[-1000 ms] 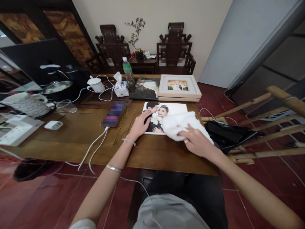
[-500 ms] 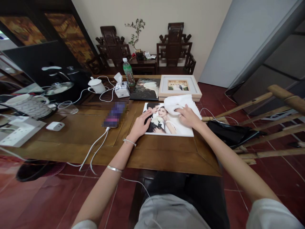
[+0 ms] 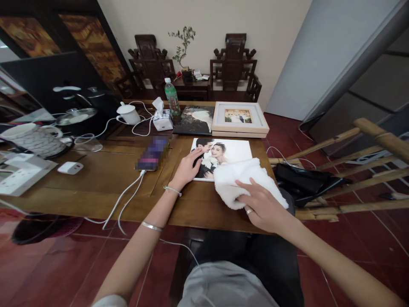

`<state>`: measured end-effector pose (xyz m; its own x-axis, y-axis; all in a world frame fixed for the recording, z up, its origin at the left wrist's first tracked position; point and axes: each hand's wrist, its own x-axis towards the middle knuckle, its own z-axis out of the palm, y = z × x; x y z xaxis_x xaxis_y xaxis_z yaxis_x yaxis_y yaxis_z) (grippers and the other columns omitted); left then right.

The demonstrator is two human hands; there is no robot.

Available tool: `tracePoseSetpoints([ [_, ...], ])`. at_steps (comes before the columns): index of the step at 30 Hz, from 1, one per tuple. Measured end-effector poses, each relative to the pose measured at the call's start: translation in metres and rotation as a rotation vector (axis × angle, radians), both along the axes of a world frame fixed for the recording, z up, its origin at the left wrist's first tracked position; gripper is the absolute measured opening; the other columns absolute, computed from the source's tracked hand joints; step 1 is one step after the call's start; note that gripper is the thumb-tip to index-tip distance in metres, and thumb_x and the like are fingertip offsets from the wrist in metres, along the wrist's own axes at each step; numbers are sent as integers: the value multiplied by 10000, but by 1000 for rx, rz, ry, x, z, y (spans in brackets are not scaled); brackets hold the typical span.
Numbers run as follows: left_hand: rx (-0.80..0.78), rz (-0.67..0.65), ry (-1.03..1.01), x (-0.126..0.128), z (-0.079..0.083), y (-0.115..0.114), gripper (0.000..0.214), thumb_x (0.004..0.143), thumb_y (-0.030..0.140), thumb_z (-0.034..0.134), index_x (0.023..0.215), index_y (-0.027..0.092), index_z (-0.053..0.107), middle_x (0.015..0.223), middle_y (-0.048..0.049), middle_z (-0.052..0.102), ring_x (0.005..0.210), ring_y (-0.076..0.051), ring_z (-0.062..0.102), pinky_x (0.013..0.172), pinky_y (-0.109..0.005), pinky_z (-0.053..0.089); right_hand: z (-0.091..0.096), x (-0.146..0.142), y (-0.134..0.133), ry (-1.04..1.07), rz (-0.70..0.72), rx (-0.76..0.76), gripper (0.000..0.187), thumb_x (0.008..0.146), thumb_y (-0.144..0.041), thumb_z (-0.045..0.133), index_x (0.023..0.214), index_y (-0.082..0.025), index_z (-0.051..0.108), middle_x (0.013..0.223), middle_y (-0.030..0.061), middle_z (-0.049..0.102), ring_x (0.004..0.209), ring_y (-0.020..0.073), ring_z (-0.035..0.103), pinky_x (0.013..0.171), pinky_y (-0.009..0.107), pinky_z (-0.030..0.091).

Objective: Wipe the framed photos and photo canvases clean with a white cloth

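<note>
A large unframed photo print of a couple lies flat on the wooden table. My left hand rests on its left edge, fingers stretched flat. My right hand presses a white fluffy cloth down over the print's near right corner, fingers spread on top of the cloth.
Behind the print lie a dark photo and a pale framed picture. A phone on a white cable, a tissue box, a green bottle, kettles and a power strip crowd the left. A black bag sits on bamboo rails at right.
My right hand has drawn the cloth from the print's far right corner down to its near right corner. My left hand has stayed on the left edge.
</note>
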<state>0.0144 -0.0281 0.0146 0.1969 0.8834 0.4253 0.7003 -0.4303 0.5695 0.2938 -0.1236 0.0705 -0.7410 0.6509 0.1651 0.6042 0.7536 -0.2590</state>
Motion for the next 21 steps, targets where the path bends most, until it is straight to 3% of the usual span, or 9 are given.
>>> tracePoseSetpoints([
  [4, 5, -3, 7, -1, -1, 1, 376, 925, 230, 429, 1255, 173, 600, 1387, -82, 546, 1338, -206, 452, 1153, -419, 328, 6, -9, 27, -6, -65, 13, 408, 738, -76, 432, 1024, -167, 708, 1169, 150, 674, 1184, 278, 567, 1072, 517, 345],
  [8, 24, -18, 0, -1, -2, 2, 388, 922, 225, 428, 1270, 161, 587, 1395, -90, 537, 1345, -202, 443, 1157, -415, 320, 10, -22, 79, -51, -182, 36, 455, 755, -104, 411, 1095, -201, 696, 1007, 80, 728, 956, 261, 643, 935, 428, 437],
  [11, 17, -15, -4, -1, -1, 1, 383, 920, 227, 433, 1267, 184, 589, 1391, -74, 543, 1341, -207, 448, 1154, -431, 326, 12, -31, 121, -20, -221, 27, 456, 772, -116, 398, 1108, -208, 692, 1022, 57, 731, 894, 247, 643, 816, 355, 453],
  [14, 10, -5, -6, -1, 0, 1, 373, 918, 229, 438, 1251, 193, 601, 1381, -69, 554, 1333, -213, 458, 1150, -436, 333, 11, -38, 150, 26, -232, 23, 435, 788, -103, 385, 1080, -193, 694, 1071, 62, 722, 917, 240, 642, 804, 334, 446],
  [17, 6, -2, -8, -1, 1, 0, 373, 918, 234, 437, 1245, 172, 606, 1377, -86, 556, 1332, -219, 460, 1151, -428, 331, 6, -45, 157, 6, -211, 40, 437, 806, -77, 375, 1117, -165, 669, 1178, 96, 680, 1056, 261, 607, 919, 403, 422],
  [21, 6, -10, -12, 0, 1, 0, 381, 921, 237, 434, 1257, 162, 598, 1387, -96, 544, 1338, -221, 451, 1154, -427, 323, -1, -51, 130, -147, -138, 88, 438, 811, -83, 414, 1190, -124, 629, 1407, 170, 499, 1373, 360, 314, 1051, 628, 258],
])
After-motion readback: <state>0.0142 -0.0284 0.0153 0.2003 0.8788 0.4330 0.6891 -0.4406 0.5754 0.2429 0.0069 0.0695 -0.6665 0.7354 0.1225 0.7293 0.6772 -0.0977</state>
